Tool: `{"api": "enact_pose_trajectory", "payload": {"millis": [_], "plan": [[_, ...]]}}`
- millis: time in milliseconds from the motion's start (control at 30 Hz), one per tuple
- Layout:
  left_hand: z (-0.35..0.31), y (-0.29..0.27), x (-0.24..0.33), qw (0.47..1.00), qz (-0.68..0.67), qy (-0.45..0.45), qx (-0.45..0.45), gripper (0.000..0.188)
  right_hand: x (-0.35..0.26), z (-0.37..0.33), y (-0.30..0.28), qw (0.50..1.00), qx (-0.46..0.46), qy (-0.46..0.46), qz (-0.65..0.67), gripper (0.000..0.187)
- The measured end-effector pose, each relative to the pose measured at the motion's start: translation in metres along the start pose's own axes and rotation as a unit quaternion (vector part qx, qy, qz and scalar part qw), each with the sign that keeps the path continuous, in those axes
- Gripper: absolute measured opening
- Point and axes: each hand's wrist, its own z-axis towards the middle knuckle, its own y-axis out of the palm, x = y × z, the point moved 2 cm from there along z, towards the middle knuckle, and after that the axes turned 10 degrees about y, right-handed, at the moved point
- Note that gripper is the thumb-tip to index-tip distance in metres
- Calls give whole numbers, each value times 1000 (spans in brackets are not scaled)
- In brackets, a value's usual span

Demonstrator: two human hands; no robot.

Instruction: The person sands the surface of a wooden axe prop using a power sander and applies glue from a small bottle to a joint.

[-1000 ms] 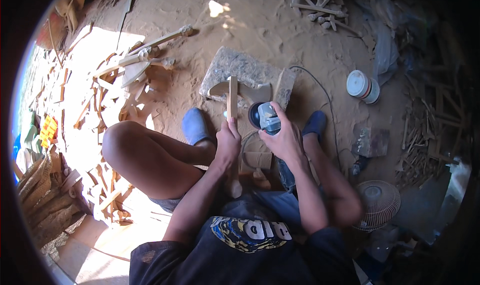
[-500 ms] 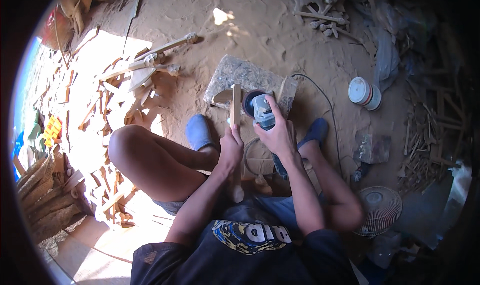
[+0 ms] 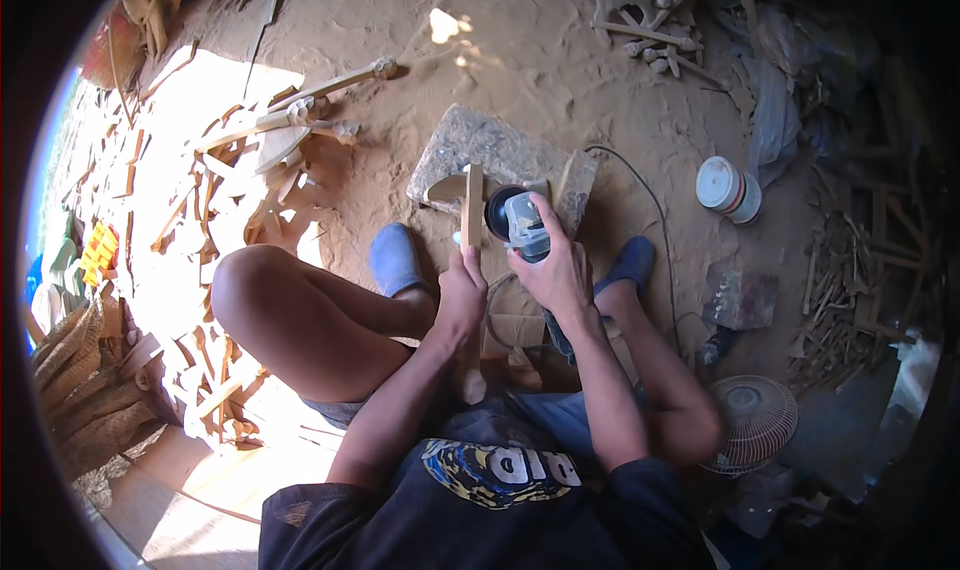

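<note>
My left hand (image 3: 461, 290) is closed around a pale curved wooden furniture leg (image 3: 472, 210). Its far end lies against a worn, spattered block (image 3: 480, 135), and its rounded near end rests by my lap. My right hand (image 3: 560, 275) grips an angle grinder (image 3: 527, 225), with the index finger stretched along its head. The grinder's dark round disc (image 3: 496, 212) is just right of the leg's far part; whether they touch I cannot tell. A cord (image 3: 648, 200) curves over the ground to the right of the block.
Many cut wooden pieces (image 3: 270, 120) lie in heaps at the left, some in bright sun. More legs (image 3: 655, 45) are piled at the far right. White tubs (image 3: 725, 185), a stained box (image 3: 740, 295) and a fan (image 3: 752, 420) stand right. My slippered feet (image 3: 395, 260) flank the block.
The whole view has shifted slightly. The grinder's disc has tilted a little beside the leg, its face now looking blacker. Both hands keep their holds in nearly the same place.
</note>
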Motion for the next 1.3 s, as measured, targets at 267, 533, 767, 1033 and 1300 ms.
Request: {"api": "enact_pose_trajectory", "payload": {"millis": [267,533,767,1033,1300], "plan": [[0,-1,0,1000,15,-5,-8,56,4,-13,-10,998,-29,57,-19,84],[-1,-8,5,999,-28,-31,-25,57,22,-34,-29,997,-22,55,54,80],[-19,-22,-13,993,59,58,-82,36,59,-56,-98,980,113,53,155,82],[-13,-14,-22,991,-62,-25,-112,34,73,-73,-128,967,164,81,176,84],[-34,-8,-1,998,3,47,-33,28,61,-49,-59,992,45,21,112,84]]}}
